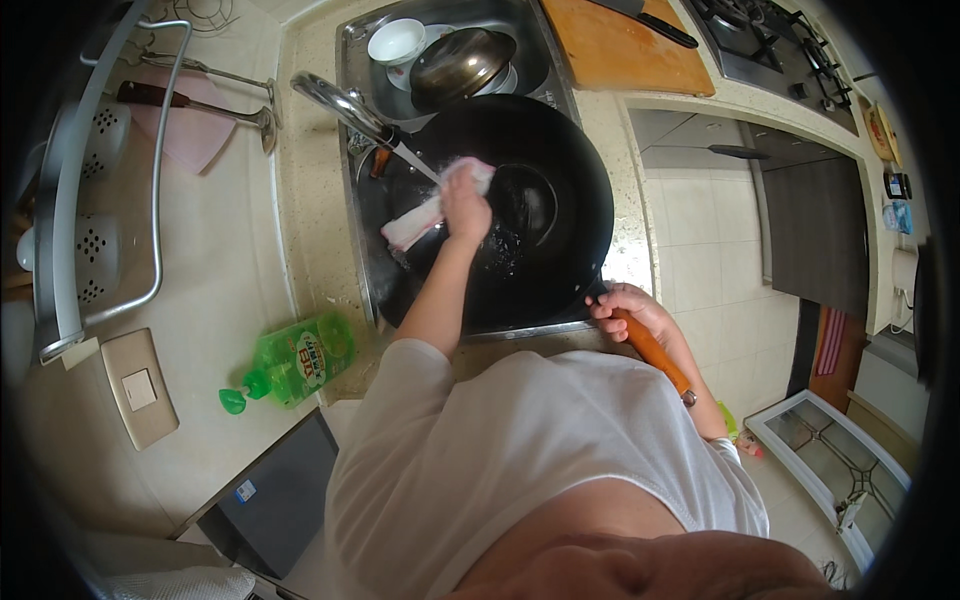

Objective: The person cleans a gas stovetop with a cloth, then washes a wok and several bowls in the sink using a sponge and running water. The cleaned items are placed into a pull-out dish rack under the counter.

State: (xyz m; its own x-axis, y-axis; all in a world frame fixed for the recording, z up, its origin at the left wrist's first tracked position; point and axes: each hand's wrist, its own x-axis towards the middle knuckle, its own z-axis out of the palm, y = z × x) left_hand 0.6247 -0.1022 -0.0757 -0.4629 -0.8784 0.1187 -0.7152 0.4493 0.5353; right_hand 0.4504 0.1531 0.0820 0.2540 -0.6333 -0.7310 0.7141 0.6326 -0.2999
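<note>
A large black wok [559, 202] rests tilted over the near sink basin, with wet patches and droplets inside it. My left hand [469, 206] grips a white cloth with pink edges [416, 223] inside the wok. Water runs from the chrome faucet [345, 109] onto the cloth beside my fingers. At the wok's lower right, my right hand [630, 309] is closed around the upper part of its brown handle [652, 351]. Part of the cloth is hidden under my left hand.
Beyond the wok, the other basin holds a white bowl [396, 41] and a domed metal lid [461, 66]. A green soap pump bottle [304, 360] stands at left. A wooden cutting board [626, 56] bears a black-handled knife [666, 28], near a gas stove [780, 56].
</note>
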